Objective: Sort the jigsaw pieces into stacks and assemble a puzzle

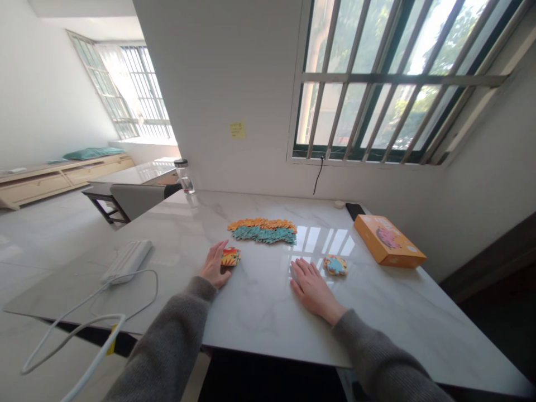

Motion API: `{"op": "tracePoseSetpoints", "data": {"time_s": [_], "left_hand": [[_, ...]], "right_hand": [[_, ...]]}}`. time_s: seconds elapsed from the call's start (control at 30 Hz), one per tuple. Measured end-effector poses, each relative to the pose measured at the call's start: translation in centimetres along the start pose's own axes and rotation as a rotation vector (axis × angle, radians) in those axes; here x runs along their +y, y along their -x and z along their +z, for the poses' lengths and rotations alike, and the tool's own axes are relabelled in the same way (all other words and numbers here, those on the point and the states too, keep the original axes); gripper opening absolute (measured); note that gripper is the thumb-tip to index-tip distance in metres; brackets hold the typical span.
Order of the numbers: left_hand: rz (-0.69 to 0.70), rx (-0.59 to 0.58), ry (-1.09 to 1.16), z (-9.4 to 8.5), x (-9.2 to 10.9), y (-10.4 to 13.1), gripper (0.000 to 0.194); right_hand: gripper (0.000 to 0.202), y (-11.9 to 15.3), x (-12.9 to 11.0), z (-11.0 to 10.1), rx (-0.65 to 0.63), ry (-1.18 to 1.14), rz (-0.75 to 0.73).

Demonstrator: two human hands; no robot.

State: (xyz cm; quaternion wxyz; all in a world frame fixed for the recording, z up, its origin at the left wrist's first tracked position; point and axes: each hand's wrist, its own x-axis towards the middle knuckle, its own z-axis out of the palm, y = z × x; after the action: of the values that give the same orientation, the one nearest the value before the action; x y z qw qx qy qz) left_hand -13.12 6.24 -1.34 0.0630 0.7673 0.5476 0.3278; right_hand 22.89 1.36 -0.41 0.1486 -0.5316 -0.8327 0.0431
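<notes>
My left hand (215,264) rests on the marble table with its fingers apart, beside and touching a small red and yellow puzzle block (231,257). Flat on the tabletop lies my right hand (310,283), its fingers spread and nothing under them that shows. Just right of it sits a small stack of light blue and orange puzzle pieces (335,265). Beyond both hands, overlapping puzzle pieces form a wide band, with an orange row (262,223) at the back and a teal row (263,234) in front.
An orange box (388,241) and a black phone (354,210) are at the right. A white power strip (127,261) with a looping white cable (90,322) lies at the left. A clear bottle (185,177) stands at the back left corner.
</notes>
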Motion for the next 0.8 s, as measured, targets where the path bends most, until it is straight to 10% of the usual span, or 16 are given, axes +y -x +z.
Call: {"op": "tracePoseSetpoints", "data": {"time_s": [0.4,0.8], "left_hand": [[-0.001,-0.829,-0.522,-1.4,3.3,-9.3,0.101],[0.146,-0.909,-0.566,-1.0,2.4,-11.3,0.058]], "right_hand": [[0.053,0.0,0.2,-0.1,0.066,-0.048,-0.022],[0.054,0.1,0.6,-0.2,0.099,-0.115,-0.036]]}}
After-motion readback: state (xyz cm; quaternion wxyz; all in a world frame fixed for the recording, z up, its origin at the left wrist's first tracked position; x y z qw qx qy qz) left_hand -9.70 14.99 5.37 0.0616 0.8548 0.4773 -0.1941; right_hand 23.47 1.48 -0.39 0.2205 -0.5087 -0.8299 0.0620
